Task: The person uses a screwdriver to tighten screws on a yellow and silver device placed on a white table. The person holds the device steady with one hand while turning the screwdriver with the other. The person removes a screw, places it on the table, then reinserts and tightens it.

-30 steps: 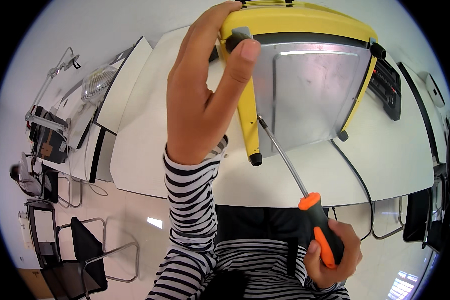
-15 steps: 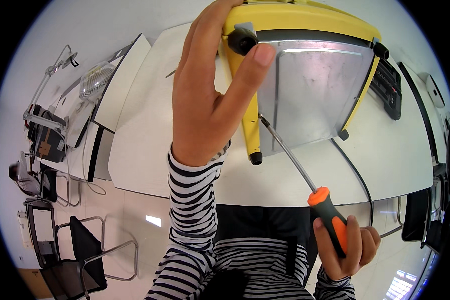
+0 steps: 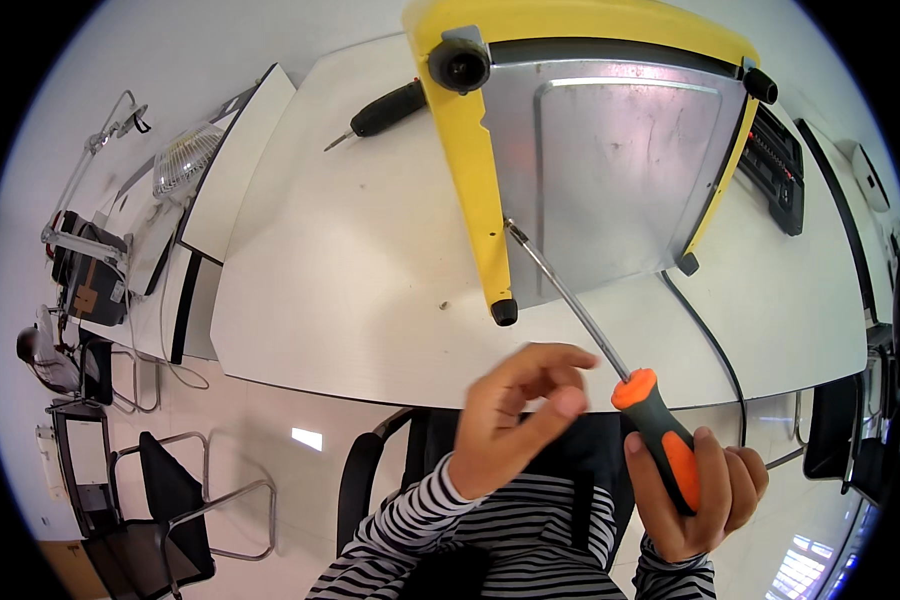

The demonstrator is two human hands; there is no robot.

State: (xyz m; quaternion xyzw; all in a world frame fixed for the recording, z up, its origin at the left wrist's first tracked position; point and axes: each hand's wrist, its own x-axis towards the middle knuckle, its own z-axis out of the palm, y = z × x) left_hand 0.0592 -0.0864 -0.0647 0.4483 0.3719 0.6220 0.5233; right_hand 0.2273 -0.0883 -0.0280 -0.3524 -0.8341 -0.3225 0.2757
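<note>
A yellow appliance (image 3: pixel 610 25) with a grey metal bottom panel (image 3: pixel 625 170) and black feet stands tipped up on the white table. Its underside faces me. My right hand (image 3: pixel 700 500) grips the orange and dark green handle of a screwdriver (image 3: pixel 570 295). The shaft runs up and left, its tip at the edge where the yellow left side meets the metal panel. My left hand (image 3: pixel 515 415) is off the appliance, close to the screwdriver's shaft, fingers curled loosely and apart with nothing between them. I cannot tell whether the tip sits in a screw.
A second, black-handled screwdriver (image 3: pixel 385 110) lies left of the appliance. A black tool case (image 3: pixel 775 170) lies behind it on the right. A black cable (image 3: pixel 710 340) runs over the table's front edge. A small screw-like piece (image 3: pixel 443 305) rests on the tabletop. Chairs (image 3: pixel 175 500) stand at left.
My left hand has let go of the appliance's upper left corner and come down beside the screwdriver's shaft. The appliance has shifted slightly left. The black-handled screwdriver now shows more fully.
</note>
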